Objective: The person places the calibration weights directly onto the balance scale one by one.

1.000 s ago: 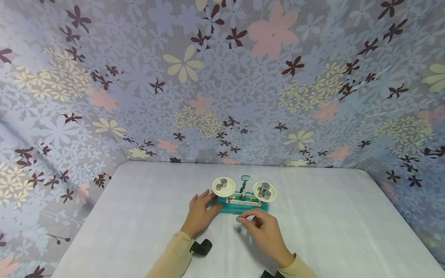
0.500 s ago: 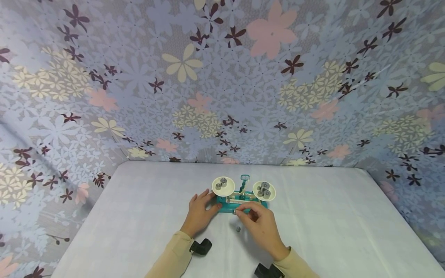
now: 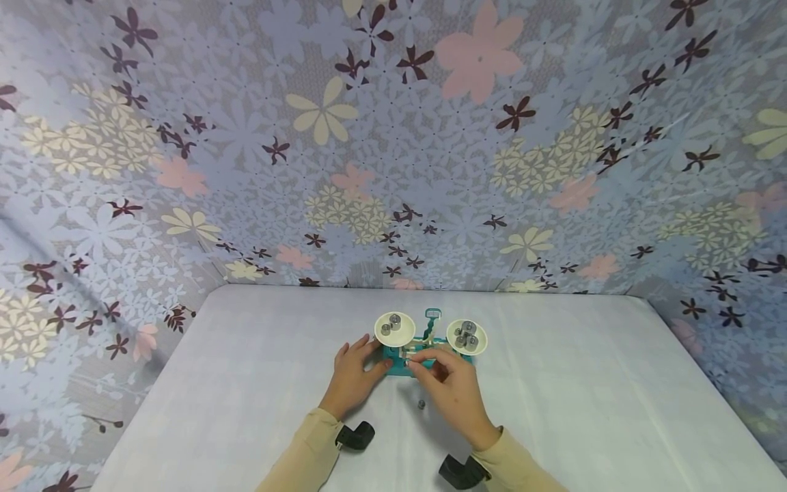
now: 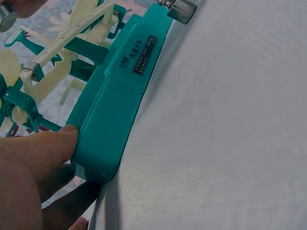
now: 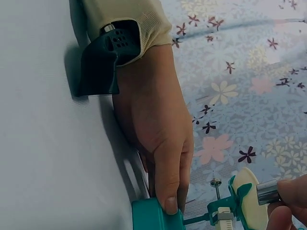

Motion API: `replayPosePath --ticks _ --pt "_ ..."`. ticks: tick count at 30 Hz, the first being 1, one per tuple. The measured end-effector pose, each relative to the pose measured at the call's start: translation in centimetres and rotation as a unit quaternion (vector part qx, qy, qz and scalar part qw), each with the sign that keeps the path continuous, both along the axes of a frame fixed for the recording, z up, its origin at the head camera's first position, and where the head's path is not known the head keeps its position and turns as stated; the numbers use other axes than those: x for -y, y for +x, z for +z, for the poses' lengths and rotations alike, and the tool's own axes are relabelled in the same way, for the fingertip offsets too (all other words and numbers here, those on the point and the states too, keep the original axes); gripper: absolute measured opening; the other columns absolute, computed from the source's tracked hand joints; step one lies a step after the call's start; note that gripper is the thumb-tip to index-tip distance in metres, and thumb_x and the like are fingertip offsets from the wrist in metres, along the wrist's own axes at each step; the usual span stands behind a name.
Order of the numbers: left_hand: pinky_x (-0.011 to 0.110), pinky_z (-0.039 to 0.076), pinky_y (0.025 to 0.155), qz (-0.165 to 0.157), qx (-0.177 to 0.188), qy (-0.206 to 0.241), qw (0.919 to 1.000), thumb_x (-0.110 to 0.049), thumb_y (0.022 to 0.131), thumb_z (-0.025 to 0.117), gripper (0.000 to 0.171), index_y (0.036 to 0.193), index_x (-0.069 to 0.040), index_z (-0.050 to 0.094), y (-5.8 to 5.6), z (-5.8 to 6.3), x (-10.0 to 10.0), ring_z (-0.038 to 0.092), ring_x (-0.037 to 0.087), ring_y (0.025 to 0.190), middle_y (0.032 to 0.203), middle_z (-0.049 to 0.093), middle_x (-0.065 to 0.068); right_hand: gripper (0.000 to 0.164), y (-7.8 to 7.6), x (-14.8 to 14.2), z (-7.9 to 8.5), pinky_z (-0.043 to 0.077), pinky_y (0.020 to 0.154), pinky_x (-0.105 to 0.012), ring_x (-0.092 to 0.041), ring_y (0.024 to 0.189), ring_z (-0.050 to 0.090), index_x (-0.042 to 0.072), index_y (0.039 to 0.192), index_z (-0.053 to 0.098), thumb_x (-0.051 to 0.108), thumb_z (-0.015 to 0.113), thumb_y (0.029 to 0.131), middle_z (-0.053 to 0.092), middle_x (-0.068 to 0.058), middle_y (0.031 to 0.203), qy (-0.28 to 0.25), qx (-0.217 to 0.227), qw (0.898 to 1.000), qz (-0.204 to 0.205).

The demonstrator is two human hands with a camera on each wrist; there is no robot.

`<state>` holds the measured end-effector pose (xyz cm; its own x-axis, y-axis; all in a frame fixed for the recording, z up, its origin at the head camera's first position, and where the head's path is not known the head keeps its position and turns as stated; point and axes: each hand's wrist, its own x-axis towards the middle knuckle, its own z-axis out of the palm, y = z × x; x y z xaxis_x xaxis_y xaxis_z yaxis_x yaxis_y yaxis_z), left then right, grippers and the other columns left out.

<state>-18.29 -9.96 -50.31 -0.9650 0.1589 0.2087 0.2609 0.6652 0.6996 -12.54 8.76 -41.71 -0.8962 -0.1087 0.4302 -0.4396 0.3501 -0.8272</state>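
Note:
A teal student balance [image 3: 398, 370] with two cream pans stands on the white table. My left hand [image 3: 353, 380] holds the left end of its base, thumb on top and fingers around the end. Between thumb and fingertips my right hand [image 3: 453, 391] pinches a small cylindrical metal weight [image 5: 268, 192], raised in front of the beam near the left pan [image 3: 401, 337]. Two metal weights [image 3: 395, 320] sit in that pan. Several more weights [image 3: 468, 328] are grouped in the right pan [image 3: 481, 337]. Another weight [image 4: 182, 10] stands on the table close before the base.
A white cloth covers the table [image 3: 584, 383]. Behind and beside it hangs a floral-patterned curtain [image 3: 393, 171]. Black wrist cameras sit on the left wrist [image 3: 356, 436] and right wrist [image 3: 462, 471], near the tabletop.
My right hand has carried the pinched weight from in front of the base forward and slightly left, up over the base. The left hand stays where it was on the balance.

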Motion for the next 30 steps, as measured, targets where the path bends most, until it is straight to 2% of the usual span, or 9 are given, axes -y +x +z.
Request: replayPosePath --ticks 11,16,30 --pt "0.050 0.011 0.111 -0.004 -0.005 0.001 1.0000 -0.039 0.088 0.060 0.051 0.129 -0.010 0.055 -0.1 0.2 0.0 0.037 0.023 0.131 0.131 0.054 0.004 0.008 -0.5 1.0 0.7 0.037 0.044 -0.021 -0.014 0.051 0.043 0.005 0.089 0.070 0.004 0.070 0.081 0.062 -0.004 0.079 -0.017 -0.033 0.999 -0.009" --pt "0.050 0.011 0.111 -0.005 -0.004 0.001 1.0000 -0.041 0.088 0.060 0.051 0.129 -0.010 0.055 -0.1 0.1 0.0 0.037 0.022 0.132 0.131 0.054 0.003 0.007 -0.8 1.3 0.8 0.036 0.043 -0.022 -0.015 0.050 0.042 0.006 0.088 0.069 0.003 0.069 0.082 0.058 -0.003 0.070 -0.019 -0.041 0.999 -0.009" --pt "0.050 0.012 0.112 -0.003 0.007 -0.003 1.0000 -0.044 0.089 0.058 0.054 0.130 -0.009 0.054 0.1 0.2 0.0 0.037 0.024 0.132 0.131 0.054 0.005 0.005 -1.1 1.9 1.1 0.038 0.044 -0.022 -0.015 0.052 0.044 0.005 0.088 0.069 0.005 0.068 0.083 0.057 -0.005 0.070 -0.032 -0.035 0.999 -0.011"
